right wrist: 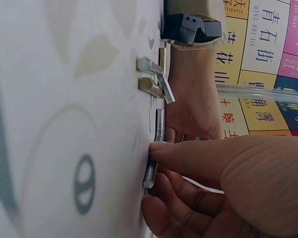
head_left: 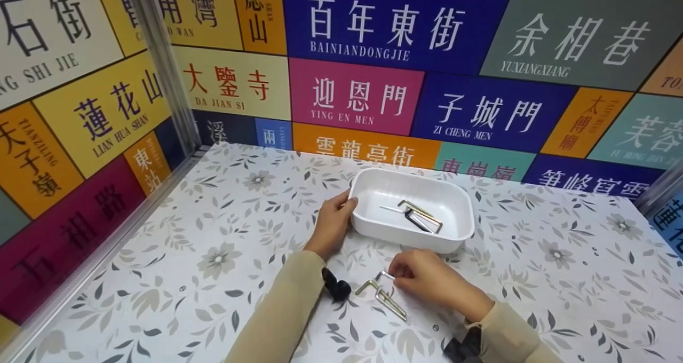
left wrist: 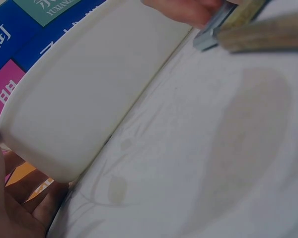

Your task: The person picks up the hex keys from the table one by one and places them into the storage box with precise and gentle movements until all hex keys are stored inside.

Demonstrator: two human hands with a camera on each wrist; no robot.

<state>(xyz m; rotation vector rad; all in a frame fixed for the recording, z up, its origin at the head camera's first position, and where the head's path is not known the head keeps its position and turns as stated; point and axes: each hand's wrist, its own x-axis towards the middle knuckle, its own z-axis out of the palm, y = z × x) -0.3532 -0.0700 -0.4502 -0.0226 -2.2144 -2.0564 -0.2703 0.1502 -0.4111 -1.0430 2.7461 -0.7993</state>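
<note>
My left hand (head_left: 330, 223) grips the left end of a white plastic tub (head_left: 397, 237), thumb near the rim. In the left wrist view its fingers (left wrist: 25, 201) curl at the tub's end. Inside the tub lie several hex keys (head_left: 425, 217), gold, silver and black. In front of the tub, my right hand (head_left: 435, 278) pinches a silver hex key (right wrist: 150, 173) between thumb and fingers, close to the tabletop. Just left of it, a gold hex key (head_left: 367, 285) and others lie loosely crossed on the table, partly overlapping.
A floral-patterned cloth covers the table (head_left: 256, 256). A wall of coloured street-name panels (head_left: 357, 91) stands behind, and another panelled wall (head_left: 90, 117) borders the left side. Black wrist devices (head_left: 336, 286) sit at both sleeve cuffs.
</note>
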